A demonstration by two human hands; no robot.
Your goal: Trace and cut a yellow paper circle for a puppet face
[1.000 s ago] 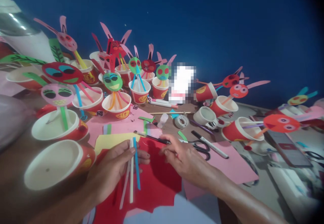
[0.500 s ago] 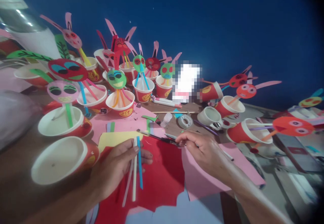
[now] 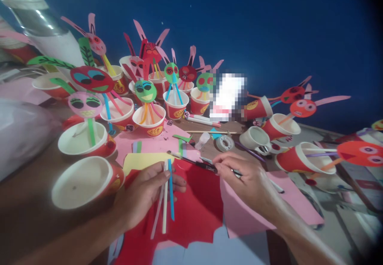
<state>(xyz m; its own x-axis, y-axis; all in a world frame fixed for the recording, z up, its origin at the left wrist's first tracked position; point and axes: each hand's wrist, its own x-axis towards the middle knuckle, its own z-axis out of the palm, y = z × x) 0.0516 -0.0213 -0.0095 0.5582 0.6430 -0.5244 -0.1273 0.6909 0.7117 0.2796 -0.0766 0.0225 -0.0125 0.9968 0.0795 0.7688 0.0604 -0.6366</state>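
Between the thumb and fingers of my left hand are a pale straw, a blue straw and a thinner translucent one, all pointing down over the red paper. My right hand is closed at the edge of the red paper, its fingertips at a dark, slim tool; a pen-like item passes beneath the hand, and the exact grip is hard to make out. Pink paper lies under the right wrist. Yellow paper is behind my left hand.
Red-and-white cups with paper faces on straws stand behind and at both sides. An uncovered cup is left of my left hand. A tape roll, small bottle, white mug and markers lie beyond.
The whole view has shifted, with the scene now sitting farther right in the picture. Both hands keep nearly the same places over the papers, and the straws remain in my left hand.
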